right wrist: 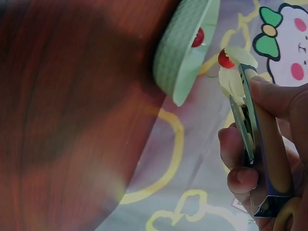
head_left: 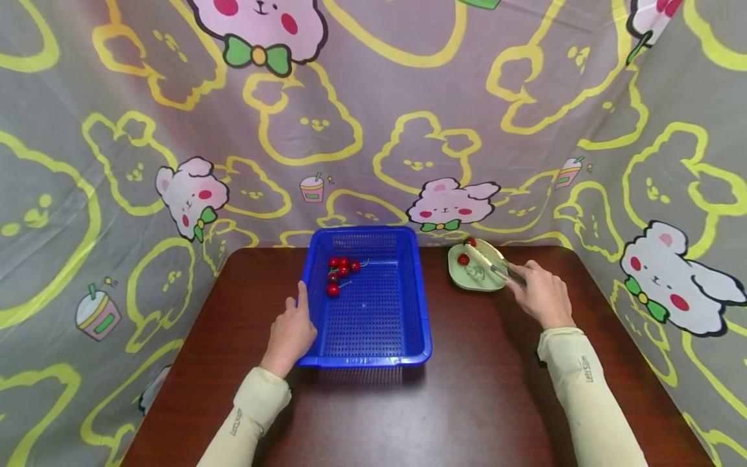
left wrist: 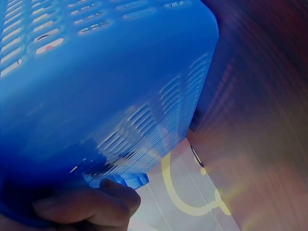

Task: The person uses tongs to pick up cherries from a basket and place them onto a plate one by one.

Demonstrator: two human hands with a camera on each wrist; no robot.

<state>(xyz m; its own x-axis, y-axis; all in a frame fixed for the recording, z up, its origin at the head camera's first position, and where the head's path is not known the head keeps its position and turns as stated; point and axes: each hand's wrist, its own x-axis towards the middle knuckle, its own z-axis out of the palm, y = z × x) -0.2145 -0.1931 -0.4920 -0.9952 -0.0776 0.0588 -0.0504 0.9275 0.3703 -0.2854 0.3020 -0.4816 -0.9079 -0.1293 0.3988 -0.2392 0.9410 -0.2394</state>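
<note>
My left hand [head_left: 292,334] holds the left rim of a blue perforated plastic basket [head_left: 425,324], fingers curled at the edge in the left wrist view. Several red cherries [head_left: 344,267], some with stems, lie in the basket's far left part. On the right, my right hand [head_left: 543,293] grips a pair of tongs [right wrist: 267,130] with cream-coloured tips. Between those tips is one cherry [right wrist: 225,58], held above the far side of a light green dish [head_left: 478,283]. Another cherry [head_left: 463,259] sits inside the dish.
Basket and dish stand on a dark brown wooden table [head_left: 467,402], the dish near its far edge. Grey cloth [head_left: 373,110] printed with yellow outlines and white rabbits hangs behind the table and along both sides.
</note>
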